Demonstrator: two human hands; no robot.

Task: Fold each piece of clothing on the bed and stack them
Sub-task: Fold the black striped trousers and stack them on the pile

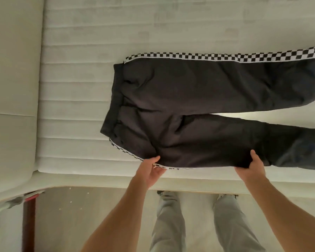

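Both hands' fingers pinch the trousers point(198, 99), lying crosswise, waistband left, legs right.

- The black trousers point(198, 99) run off the right edge; both leg ends and cuffs are cut off there.
- The checkered side stripe point(225, 58) also leaves the picture at the right.
- The near stripe is mostly tucked under the cloth.
- The fingers of both hands, left hand point(150, 171) and right hand point(253, 167), lie hidden beneath the trouser edge; only the thumbs show on top.
- The bed point(80, 106) is cropped at the top and right.
- A blurred reddish object point(32, 196) at the lower left cannot be identified.
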